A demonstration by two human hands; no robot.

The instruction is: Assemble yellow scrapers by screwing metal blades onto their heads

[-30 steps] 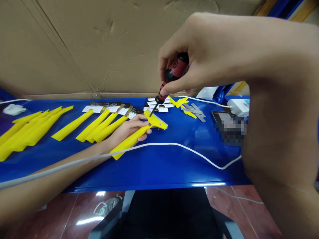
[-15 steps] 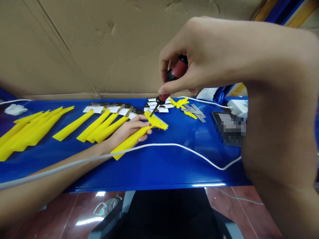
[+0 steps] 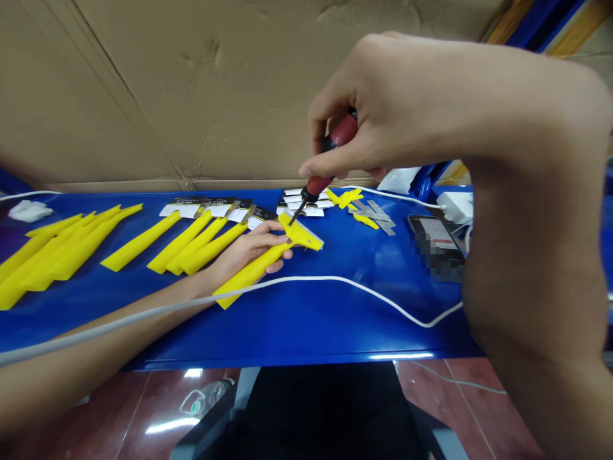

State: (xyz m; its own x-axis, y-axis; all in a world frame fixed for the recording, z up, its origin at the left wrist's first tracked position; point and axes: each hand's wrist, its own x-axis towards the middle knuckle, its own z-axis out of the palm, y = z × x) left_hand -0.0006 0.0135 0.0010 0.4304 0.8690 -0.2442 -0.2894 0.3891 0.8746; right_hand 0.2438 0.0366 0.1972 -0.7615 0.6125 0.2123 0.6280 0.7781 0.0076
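My left hand (image 3: 253, 249) is closed around a yellow scraper (image 3: 253, 268), just under its wide head. The scraper lies tilted, its handle toward me and its head toward the back right. My right hand (image 3: 354, 128) grips a red and black screwdriver (image 3: 342, 131) from above. The screwdriver slants down to the left, and its dark tip meets the left part of the scraper head. Left of my left hand, several yellow scrapers (image 3: 191, 243) lie side by side with printed cards (image 3: 218, 207) at their heads.
Yellow handles (image 3: 62, 255) are piled at the far left of the blue table (image 3: 306, 332). Yellow pieces (image 3: 345, 197) and grey blades (image 3: 378, 214) lie behind the scraper. A phone (image 3: 435, 233) and white adapter (image 3: 454, 206) are at right. A white cable (image 3: 330, 278) crosses in front.
My right hand's fingers have shifted slightly around the screwdriver handle, the thumb a little up and left. The scraper and my left hand have stayed in place.
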